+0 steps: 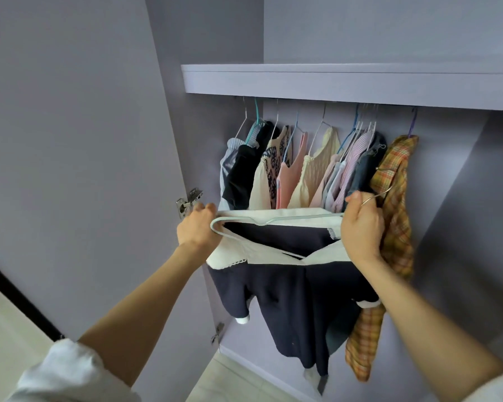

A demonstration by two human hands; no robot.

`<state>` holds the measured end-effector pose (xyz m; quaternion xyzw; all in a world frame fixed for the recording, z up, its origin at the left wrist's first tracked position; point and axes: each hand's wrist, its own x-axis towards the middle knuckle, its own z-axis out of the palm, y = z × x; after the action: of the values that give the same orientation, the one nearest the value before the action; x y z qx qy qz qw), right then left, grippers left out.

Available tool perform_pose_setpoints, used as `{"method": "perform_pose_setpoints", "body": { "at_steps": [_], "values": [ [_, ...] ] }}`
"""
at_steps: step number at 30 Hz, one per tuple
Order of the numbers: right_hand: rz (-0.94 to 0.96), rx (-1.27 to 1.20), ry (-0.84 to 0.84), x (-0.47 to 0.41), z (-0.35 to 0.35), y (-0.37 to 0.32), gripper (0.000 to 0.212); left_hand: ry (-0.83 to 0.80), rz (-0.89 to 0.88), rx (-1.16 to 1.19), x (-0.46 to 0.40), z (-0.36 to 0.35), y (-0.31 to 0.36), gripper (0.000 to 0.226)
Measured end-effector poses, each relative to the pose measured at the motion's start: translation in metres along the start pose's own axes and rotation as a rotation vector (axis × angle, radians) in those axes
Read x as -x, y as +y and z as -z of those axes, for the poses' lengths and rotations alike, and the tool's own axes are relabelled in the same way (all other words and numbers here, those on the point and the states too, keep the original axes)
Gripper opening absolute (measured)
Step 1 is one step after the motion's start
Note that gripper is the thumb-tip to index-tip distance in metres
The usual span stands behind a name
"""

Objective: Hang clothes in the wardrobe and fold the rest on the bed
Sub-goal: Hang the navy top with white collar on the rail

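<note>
Two bare forearms with white sleeves pushed up reach forward from the lower corners into an open lilac wardrobe point(462, 216). The left hand point(196, 229) curls its fingers round the left end of a pale blue hanger point(276, 220) together with the white collar edge of a navy garment point(291, 288). The right hand point(362, 227) closes round the hanger's other end, where the metal hook point(379, 195) sticks out past the knuckles, and it also gathers the collar cloth there. The hanger lies roughly level between the two hands, inside the neck opening of the navy garment. That garment has a wide white collar with a scalloped trim and white cuffs, and it hangs down from the hands in front of the wardrobe opening, below the row of hung clothes. Just behind the right hand hangs an orange plaid shirt point(395, 181) on a purple hanger, at the right end of the row. Farther in, under the wardrobe's shelf point(331, 82), a line of garments hangs on hangers: a cream knit top point(314, 172), a pink top point(288, 175), a patterned piece and dark ones to the left, striped ones to the right. At the left edge the open door point(84, 169) shows its metal hinge point(188, 201).
</note>
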<state>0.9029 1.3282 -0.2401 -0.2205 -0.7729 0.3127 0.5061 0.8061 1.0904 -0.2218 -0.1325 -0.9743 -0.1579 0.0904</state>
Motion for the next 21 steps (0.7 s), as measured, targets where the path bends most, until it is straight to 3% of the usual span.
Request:
{"method": "perform_pose_setpoints", "body": {
  "at_steps": [3,5,11,17,21],
  "values": [
    [-0.002,-0.114,-0.180,0.005,0.004,0.000,0.021,0.021,0.049,0.139,-0.006,0.004,-0.006,0.021],
    [-0.069,-0.164,-0.271,0.004,0.006,0.004,0.012,0.045,0.039,0.178,-0.009,0.008,-0.009,0.020],
    [-0.293,-0.214,-0.291,0.003,0.000,0.014,0.026,0.003,0.071,0.328,-0.012,0.018,-0.004,0.021],
    [-0.270,-0.042,-0.297,0.004,-0.008,0.006,0.015,-0.007,0.108,0.258,-0.012,0.020,-0.009,0.021],
    [-0.200,0.081,-0.288,0.012,-0.012,-0.003,0.022,0.038,0.103,0.265,-0.014,0.028,-0.007,0.019]
  ]
}}
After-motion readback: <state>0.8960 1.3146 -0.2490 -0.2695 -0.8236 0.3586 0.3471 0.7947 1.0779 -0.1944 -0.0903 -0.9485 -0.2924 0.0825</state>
